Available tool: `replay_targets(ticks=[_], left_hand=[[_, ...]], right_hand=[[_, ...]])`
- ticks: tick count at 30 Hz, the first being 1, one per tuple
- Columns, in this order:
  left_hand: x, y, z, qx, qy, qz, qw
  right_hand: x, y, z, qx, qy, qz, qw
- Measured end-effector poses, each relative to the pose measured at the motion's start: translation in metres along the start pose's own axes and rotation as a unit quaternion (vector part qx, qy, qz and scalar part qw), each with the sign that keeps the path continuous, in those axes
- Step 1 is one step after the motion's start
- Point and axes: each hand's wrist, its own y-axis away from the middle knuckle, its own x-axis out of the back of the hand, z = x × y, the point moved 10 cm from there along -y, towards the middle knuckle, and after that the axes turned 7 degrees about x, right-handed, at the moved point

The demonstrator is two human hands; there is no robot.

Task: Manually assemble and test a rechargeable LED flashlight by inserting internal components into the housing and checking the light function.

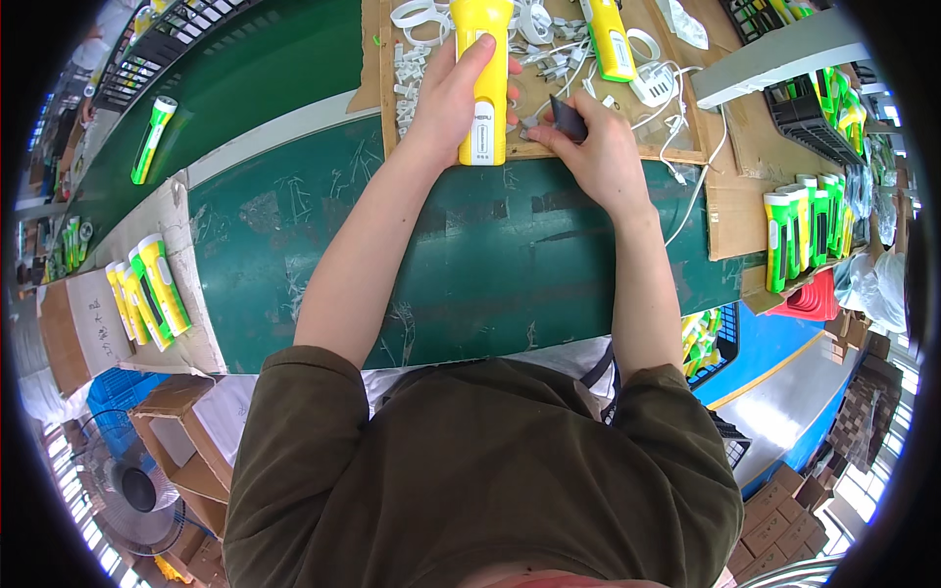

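My left hand (pixel 446 113) is wrapped round a yellow flashlight (pixel 489 86) with a white label panel, its thumb lying along the body. To the right, my right hand (pixel 606 152) pinches a small dark grey flat piece (pixel 569 120) between thumb and fingers. Both hands are over the near edge of a shallow wood-rimmed tray (pixel 671 154). Inside the tray are white cables, small white connectors (pixel 407 71) and white rings (pixel 420 20). A yellow-and-green flashlight (pixel 610 41) lies beyond my right hand, beside a white multi-port charger (pixel 655 84).
Between me and the tray stretches a worn green tabletop (pixel 510 265). Flashlights stand grouped at the right (pixel 806 227) and lie on cardboard at the left (pixel 147 294). Another flashlight (pixel 153 139) rests on the green belt (pixel 265 69). Black crates (pixel 172 49) and a fan (pixel 132 487) are farther out.
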Motion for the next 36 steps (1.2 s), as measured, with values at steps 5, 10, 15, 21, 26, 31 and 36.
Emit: replay_targets(ticks=[5, 10, 15, 21, 26, 31, 36], left_hand=[[-0.003, -0.005, -0.008, 0.009, 0.143, -0.049, 0.988], [-0.012, 0.007, 0.010, -0.043, 0.027, -0.015, 0.999], [-0.007, 0.001, -0.018, 0.063, 0.059, -0.071, 0.994], [-0.018, 0.003, -0.009, 0.035, -0.005, -0.072, 0.997], [-0.022, 0.007, -0.004, 0.007, -0.019, -0.078, 0.997], [-0.022, 0.007, -0.005, 0.006, -0.032, -0.085, 0.996], [-0.023, 0.004, -0.007, -0.032, -0.033, -0.103, 0.994]], right_hand=[[0.001, 0.000, -0.007, 0.056, -0.062, -0.009, 0.996], [0.017, 0.004, -0.012, 0.094, -0.126, 0.089, 0.984], [0.036, 0.007, -0.017, 0.116, -0.150, 0.175, 0.966], [0.037, 0.007, -0.024, 0.150, -0.126, 0.187, 0.962], [0.040, 0.010, -0.027, 0.151, -0.141, 0.203, 0.957], [0.039, 0.013, -0.027, 0.153, -0.162, 0.217, 0.951], [0.039, 0.013, -0.029, 0.150, -0.169, 0.223, 0.948]])
